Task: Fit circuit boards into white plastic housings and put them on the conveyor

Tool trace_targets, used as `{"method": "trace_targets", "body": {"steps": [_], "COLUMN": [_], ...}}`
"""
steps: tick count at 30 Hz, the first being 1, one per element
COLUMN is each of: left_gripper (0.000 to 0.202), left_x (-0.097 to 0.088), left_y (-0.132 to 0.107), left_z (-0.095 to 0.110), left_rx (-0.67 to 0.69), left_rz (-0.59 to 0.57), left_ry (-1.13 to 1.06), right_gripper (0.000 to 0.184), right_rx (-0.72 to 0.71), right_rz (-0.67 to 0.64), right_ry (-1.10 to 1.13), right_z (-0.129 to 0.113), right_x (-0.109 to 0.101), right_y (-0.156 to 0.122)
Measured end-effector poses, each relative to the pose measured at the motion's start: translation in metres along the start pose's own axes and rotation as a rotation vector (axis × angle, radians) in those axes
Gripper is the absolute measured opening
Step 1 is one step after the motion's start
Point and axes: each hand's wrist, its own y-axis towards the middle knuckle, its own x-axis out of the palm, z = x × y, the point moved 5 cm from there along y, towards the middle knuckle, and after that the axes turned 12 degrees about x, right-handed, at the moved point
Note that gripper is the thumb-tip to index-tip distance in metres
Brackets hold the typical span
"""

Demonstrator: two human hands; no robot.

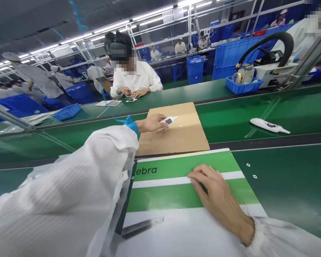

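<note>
Hands apart | our left hand pinches a white plastic device, long axis left-right, over cardboard | our right hand lies spread on a green printed folder, nearer us

Green conveyor belt under cardboard, white device, perhaps a printed folder

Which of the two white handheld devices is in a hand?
The white device held in the left hand, over the cardboard sheet. The other white device lies untouched on the green conveyor belt, off to the right.
</note>
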Motion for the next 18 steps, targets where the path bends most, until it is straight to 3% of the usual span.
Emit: {"method": "trace_targets", "body": {"steps": [5,7,9,12,15,18], "left_gripper": [0.038,0.033,0.030,0.033,0.030,0.028], "left_x": [0.010,0.022,0.041,0.081,0.123,0.140], "left_y": [-0.106,-0.142,-0.171,-0.207,-0.241,-0.270], "left_z": [0.089,0.119,0.145,0.184,0.219,0.226], "left_rx": [0.160,0.196,0.253,0.388,0.527,0.488], "left_rz": [-0.148,-0.211,-0.187,0.000,0.139,0.199], "left_ry": [-0.504,-0.541,-0.418,-0.024,0.282,0.213], "right_gripper": [0.030,0.037,0.041,0.039,0.030,0.023], "right_rx": [0.103,0.198,0.238,0.156,0.044,-0.046], "right_rz": [0.000,-0.031,-0.096,-0.210,-0.275,-0.219], "right_ry": [0.234,0.284,0.274,0.122,-0.079,-0.213], "right_z": [0.003,0.001,-0.007,-0.029,-0.041,-0.036], "right_x": [-0.022,-0.038,-0.054,-0.061,-0.040,-0.013], "right_y": [0.004,0.000,-0.012,-0.045,-0.086,-0.117]}}
